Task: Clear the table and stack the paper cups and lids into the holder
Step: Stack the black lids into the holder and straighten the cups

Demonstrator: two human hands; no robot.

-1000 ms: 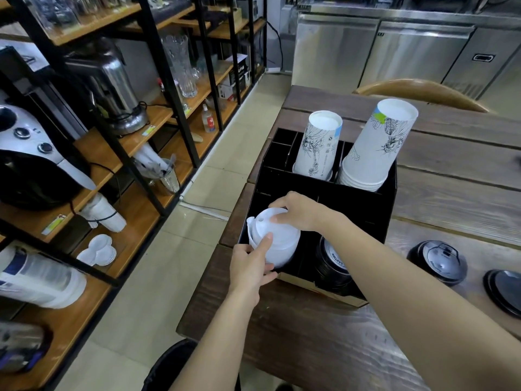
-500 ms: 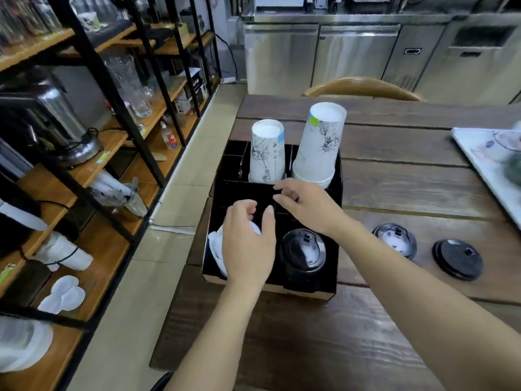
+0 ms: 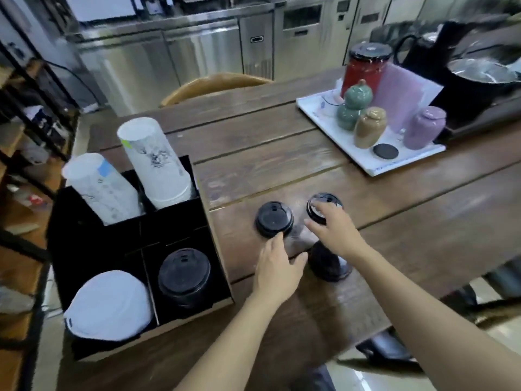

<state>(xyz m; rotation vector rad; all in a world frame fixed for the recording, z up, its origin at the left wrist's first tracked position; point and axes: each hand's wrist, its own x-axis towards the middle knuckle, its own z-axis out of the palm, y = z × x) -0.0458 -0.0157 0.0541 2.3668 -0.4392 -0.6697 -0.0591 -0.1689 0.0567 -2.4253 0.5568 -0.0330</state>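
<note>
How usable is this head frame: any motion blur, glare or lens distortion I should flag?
Head view: motion blur softens everything, worst at the left shelving and on both cup stacks in the holder. The right hand and left hand are smeared over the black lids. Wide-angle bending curves the table edges and steel cabinets, which show streaky glare. Lighting is even, shadows soft.

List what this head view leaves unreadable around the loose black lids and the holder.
- Third dark lid, head view: the right hand and wrist cover its top; motion blur hides whether it is one lid or a stack.
- Far black lid: right fingers lie over it, grip unclear.
- Holder: its dark walls hide how deep the black lid stack and white lids go.
- Cup prints: blurred.
</note>
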